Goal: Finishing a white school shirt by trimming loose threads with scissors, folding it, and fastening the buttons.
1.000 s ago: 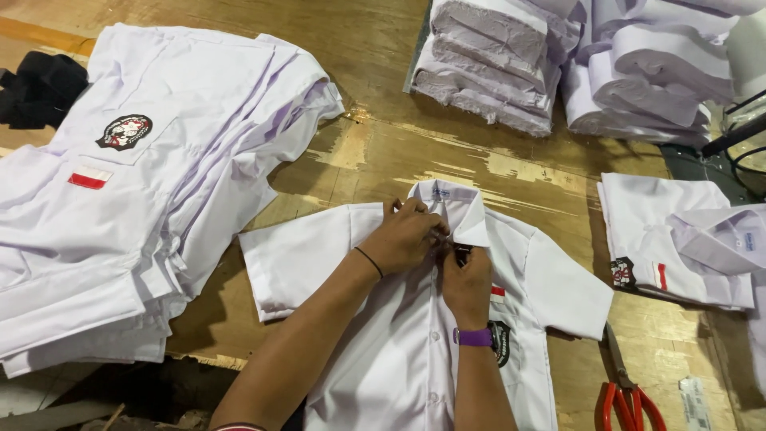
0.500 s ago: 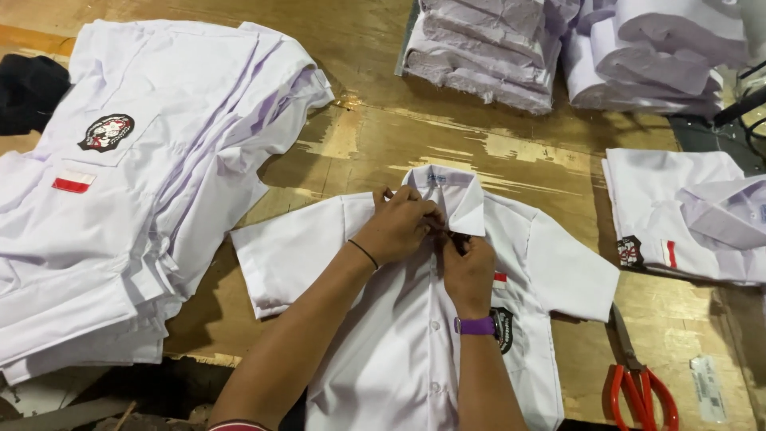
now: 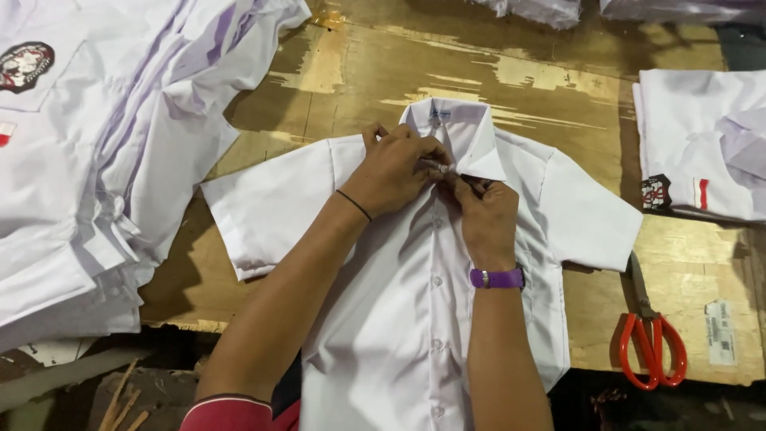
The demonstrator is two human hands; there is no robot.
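Cotton of a smooth white short-sleeved shirt (image 3: 399,319) is spread flat, collar away, on the worn, scratched wooden worktop (image 3: 335,72), between a thick pile of white shirts (image 3: 88,160) and red-handled scissors (image 3: 650,339). The placket just under the collar is pinched by both hands, left hand (image 3: 391,172) and right hand (image 3: 483,215), fingers curled shut on the cloth at the top button.

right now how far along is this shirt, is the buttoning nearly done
Lower down, the white shirt looks closed, its buttons sitting along a shut front. In hand: the left hand and right hand pinch the front together just under the collar; whether that top button is fastened is hidden by the fingers. The shirt lies flat, sleeves spread, not folded. A big heap of shirts lies at left.
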